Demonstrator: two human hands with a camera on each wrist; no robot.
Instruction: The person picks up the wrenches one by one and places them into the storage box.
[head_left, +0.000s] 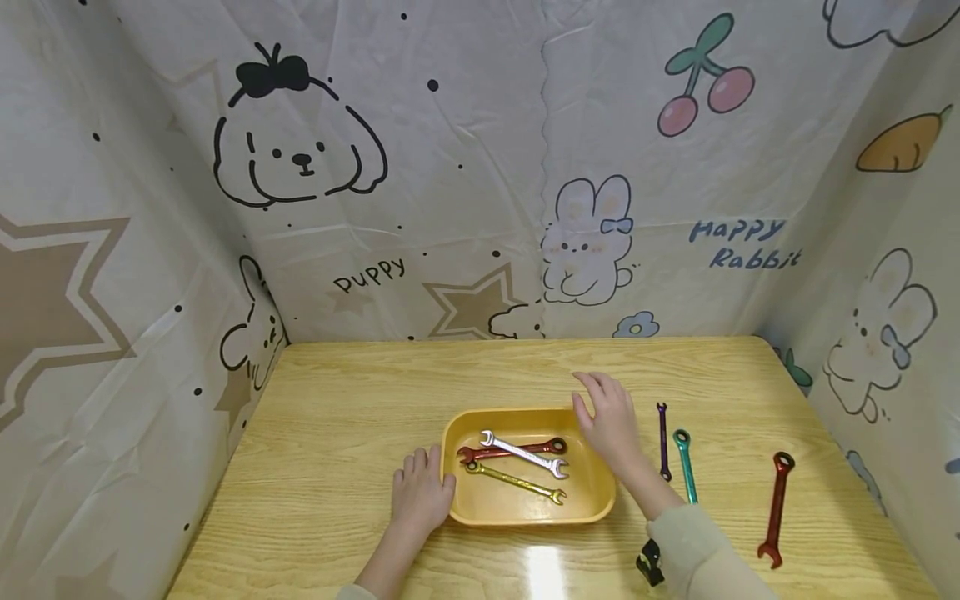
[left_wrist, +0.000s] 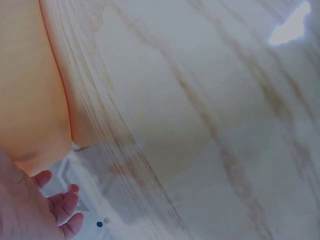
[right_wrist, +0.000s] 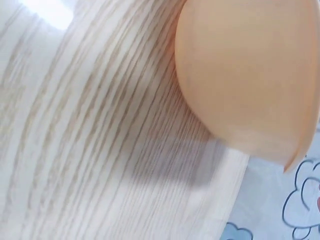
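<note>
A yellow plastic tray point(head_left: 536, 518) sits on the table with three wrenches inside. The silver wrench point(head_left: 525, 453) lies across the red wrench point(head_left: 517, 452), and below them is the gold wrench point(head_left: 517, 482). My left hand point(head_left: 422, 493) rests at the tray's left side, its thumb at the rim and its fingers loosely bent outside. Over the tray's back right corner is my right hand point(head_left: 611, 421), thumb and fingers spread apart with nothing between them. The left wrist view catches the left hand point(left_wrist: 42, 205) beside the tray wall point(left_wrist: 32, 85). In the right wrist view only the tray's outer wall point(right_wrist: 245, 75) shows, without the hand.
Right of the tray lie a purple wrench point(head_left: 663, 442), a teal wrench point(head_left: 686, 467) partly hidden by the right arm, and a larger red wrench point(head_left: 777, 510). A small black object point(head_left: 649, 563) is beside the right sleeve. Printed cloth point(head_left: 465, 167) hangs around the wooden table point(head_left: 337, 400).
</note>
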